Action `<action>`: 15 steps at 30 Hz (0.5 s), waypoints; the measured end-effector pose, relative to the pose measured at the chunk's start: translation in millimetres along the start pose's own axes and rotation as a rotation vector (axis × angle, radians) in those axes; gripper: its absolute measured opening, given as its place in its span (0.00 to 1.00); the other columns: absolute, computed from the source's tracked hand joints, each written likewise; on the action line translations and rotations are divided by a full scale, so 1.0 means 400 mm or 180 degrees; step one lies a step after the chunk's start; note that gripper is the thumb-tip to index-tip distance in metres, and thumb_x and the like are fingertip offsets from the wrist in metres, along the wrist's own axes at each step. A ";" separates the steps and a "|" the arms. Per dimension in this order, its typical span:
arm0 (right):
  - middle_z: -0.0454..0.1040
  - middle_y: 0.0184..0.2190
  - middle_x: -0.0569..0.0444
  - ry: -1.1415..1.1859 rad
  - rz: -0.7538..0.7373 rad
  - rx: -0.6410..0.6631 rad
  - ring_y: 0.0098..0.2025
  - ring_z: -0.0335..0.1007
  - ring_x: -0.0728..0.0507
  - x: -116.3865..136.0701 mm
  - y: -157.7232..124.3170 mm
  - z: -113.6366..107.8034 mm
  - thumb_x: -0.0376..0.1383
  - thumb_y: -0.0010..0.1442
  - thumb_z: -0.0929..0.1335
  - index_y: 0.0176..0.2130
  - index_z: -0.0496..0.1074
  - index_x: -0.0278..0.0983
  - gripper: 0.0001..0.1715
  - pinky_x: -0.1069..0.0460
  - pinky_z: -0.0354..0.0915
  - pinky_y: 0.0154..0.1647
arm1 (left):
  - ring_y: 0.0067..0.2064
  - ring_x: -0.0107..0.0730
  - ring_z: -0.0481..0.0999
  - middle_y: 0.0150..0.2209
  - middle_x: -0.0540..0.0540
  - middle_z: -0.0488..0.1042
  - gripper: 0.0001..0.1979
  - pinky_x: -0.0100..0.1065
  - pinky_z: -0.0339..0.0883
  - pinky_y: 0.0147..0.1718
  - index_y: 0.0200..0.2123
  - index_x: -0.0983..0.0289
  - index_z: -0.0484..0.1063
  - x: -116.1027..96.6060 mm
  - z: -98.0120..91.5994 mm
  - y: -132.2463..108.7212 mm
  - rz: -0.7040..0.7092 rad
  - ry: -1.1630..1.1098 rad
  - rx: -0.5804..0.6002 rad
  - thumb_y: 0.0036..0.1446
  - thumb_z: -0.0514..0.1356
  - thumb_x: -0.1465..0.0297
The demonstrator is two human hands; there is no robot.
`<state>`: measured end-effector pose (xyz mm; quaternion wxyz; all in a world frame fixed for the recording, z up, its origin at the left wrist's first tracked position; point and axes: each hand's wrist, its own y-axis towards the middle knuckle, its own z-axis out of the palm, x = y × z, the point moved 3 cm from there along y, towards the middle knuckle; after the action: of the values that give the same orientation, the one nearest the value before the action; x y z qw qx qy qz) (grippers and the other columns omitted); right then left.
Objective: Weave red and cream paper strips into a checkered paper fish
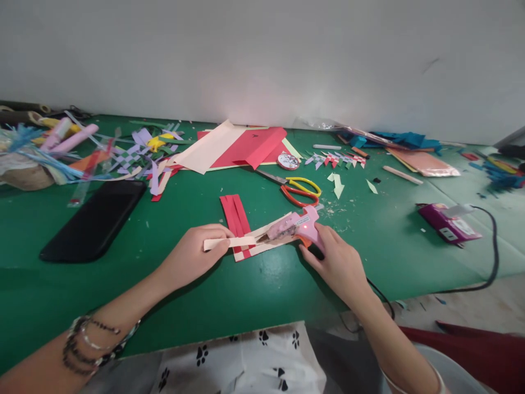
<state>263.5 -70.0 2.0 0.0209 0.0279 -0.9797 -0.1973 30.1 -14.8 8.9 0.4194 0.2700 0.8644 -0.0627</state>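
Observation:
Between the fingers of my left hand [200,253] is a cream paper strip [217,243], which runs to the right over the other strips. My right hand [338,260] is wrapped round the handle of a pink glue gun [293,224]. The gun's nozzle points left and is at the right end of the held strip; I cannot tell whether they touch. Beneath lie red paper strips [235,213] and cream paper strips [273,249], crossing at a corner with a small woven part.
Scissors [301,191] with red and yellow handles lie behind the strips, near red paper sheets [246,145]. A black phone [94,221] rests at left, beside paper scraps [135,150]. At right, a purple power strip [449,223] has a cable.

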 end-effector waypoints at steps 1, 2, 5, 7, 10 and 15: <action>0.73 0.34 0.47 -0.0031 0.0001 -0.0020 0.25 0.68 0.45 0.000 0.000 0.000 0.45 0.55 0.59 0.42 0.65 0.33 0.21 0.53 0.58 0.18 | 0.31 0.29 0.71 0.30 0.49 0.73 0.15 0.26 0.62 0.30 0.18 0.63 0.67 0.000 0.000 0.000 0.0003 -0.0001 0.0000 0.53 0.47 0.69; 0.73 0.34 0.47 -0.0054 0.0000 -0.0033 0.24 0.68 0.45 0.000 0.000 0.001 0.45 0.55 0.59 0.41 0.65 0.34 0.21 0.54 0.58 0.18 | 0.31 0.29 0.71 0.30 0.49 0.74 0.15 0.26 0.62 0.30 0.18 0.63 0.67 0.000 0.000 0.000 0.0005 -0.0002 0.0002 0.53 0.47 0.69; 0.73 0.34 0.48 -0.0094 0.0004 -0.0010 0.24 0.68 0.46 -0.002 -0.002 0.002 0.44 0.56 0.58 0.42 0.65 0.34 0.20 0.54 0.57 0.18 | 0.31 0.29 0.71 0.30 0.49 0.73 0.15 0.26 0.62 0.30 0.19 0.63 0.67 0.001 -0.001 -0.001 -0.0009 -0.0012 0.0006 0.53 0.47 0.69; 0.73 0.34 0.48 -0.0139 0.0008 0.0027 0.24 0.68 0.46 -0.003 -0.003 0.003 0.43 0.56 0.58 0.42 0.65 0.35 0.19 0.54 0.56 0.18 | 0.31 0.28 0.71 0.30 0.49 0.73 0.15 0.26 0.62 0.30 0.18 0.63 0.66 0.001 -0.001 -0.002 -0.0018 -0.0026 -0.0003 0.53 0.48 0.70; 0.73 0.34 0.49 -0.0225 0.0013 0.0038 0.24 0.68 0.46 -0.005 -0.004 0.003 0.43 0.57 0.57 0.42 0.64 0.34 0.19 0.54 0.56 0.18 | 0.31 0.28 0.71 0.30 0.49 0.73 0.15 0.26 0.62 0.31 0.18 0.63 0.66 0.002 0.000 -0.002 -0.0018 -0.0035 0.0002 0.53 0.48 0.70; 0.72 0.34 0.49 -0.0371 0.0059 0.0072 0.23 0.67 0.46 -0.014 -0.004 -0.003 0.42 0.58 0.57 0.43 0.64 0.35 0.18 0.54 0.54 0.17 | 0.31 0.28 0.71 0.30 0.49 0.73 0.15 0.26 0.62 0.31 0.19 0.63 0.67 0.004 0.001 0.000 -0.0036 -0.0020 0.0009 0.54 0.47 0.69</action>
<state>269.2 -71.7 2.2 -0.0346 0.0075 -0.9817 -0.1874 29.8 -14.4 7.3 0.4214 0.2655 0.8645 -0.0671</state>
